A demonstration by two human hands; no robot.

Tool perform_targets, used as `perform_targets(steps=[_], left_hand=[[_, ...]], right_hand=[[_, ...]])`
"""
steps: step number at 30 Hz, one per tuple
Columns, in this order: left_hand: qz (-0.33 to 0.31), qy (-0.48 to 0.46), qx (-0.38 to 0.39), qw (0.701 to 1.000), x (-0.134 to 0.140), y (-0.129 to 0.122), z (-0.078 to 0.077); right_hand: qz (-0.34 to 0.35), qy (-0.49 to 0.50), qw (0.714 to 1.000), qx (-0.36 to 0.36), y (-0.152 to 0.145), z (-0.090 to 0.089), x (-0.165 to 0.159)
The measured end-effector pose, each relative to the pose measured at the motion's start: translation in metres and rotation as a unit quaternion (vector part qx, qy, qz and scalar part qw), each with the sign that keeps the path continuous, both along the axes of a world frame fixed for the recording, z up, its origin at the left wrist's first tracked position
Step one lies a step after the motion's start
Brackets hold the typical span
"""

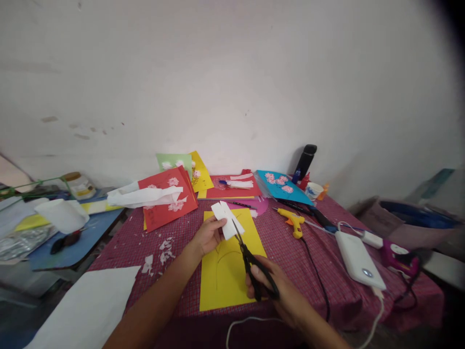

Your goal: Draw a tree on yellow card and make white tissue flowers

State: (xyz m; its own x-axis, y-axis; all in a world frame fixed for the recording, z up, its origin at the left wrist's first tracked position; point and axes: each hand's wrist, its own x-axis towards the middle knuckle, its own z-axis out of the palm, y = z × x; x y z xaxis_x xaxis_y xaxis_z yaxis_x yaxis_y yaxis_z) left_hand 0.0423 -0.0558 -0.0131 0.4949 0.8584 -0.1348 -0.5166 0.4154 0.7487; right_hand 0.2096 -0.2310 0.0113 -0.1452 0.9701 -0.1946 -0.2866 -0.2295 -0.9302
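My left hand (212, 235) pinches a small piece of white paper (229, 227) above the yellow sheet. A slit runs into the paper from its far edge. My right hand (269, 281) grips a pair of black-handled scissors (246, 253), with the blades at the paper beside the slit. Under both hands lies the yellow sheet (214, 286), which bears a few thin curved lines.
Red cards (163, 213) with pink paper flowers lie at the back left, a blue card (290, 194) at the back right. A yellow glue gun (295, 223), its cord and a white power bank (358, 259) are on the right. Paper scraps (166, 249) lie left.
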Motion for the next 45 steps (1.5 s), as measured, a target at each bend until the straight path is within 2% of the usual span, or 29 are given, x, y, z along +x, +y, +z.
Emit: perform_targets(steps=[12, 21, 32, 45], left_hand=[[0.001, -0.003, -0.002, 1.000, 0.001, 0.000, 0.000], [-0.005, -0.006, 0.000, 1.000, 0.002, 0.000, 0.000], [0.004, 0.006, 0.003, 1.000, 0.003, -0.005, 0.007], [0.008, 0.013, 0.003, 1.000, 0.002, -0.002, 0.003]], right_hand=[[-0.023, -0.045, 0.999, 0.017, 0.014, 0.001, -0.013], [-0.031, -0.038, 0.999, 0.014, 0.018, -0.002, -0.013], [-0.038, -0.035, 0.999, 0.009, 0.021, -0.011, -0.016], [-0.065, -0.052, 0.996, -0.008, 0.022, -0.013, -0.017]])
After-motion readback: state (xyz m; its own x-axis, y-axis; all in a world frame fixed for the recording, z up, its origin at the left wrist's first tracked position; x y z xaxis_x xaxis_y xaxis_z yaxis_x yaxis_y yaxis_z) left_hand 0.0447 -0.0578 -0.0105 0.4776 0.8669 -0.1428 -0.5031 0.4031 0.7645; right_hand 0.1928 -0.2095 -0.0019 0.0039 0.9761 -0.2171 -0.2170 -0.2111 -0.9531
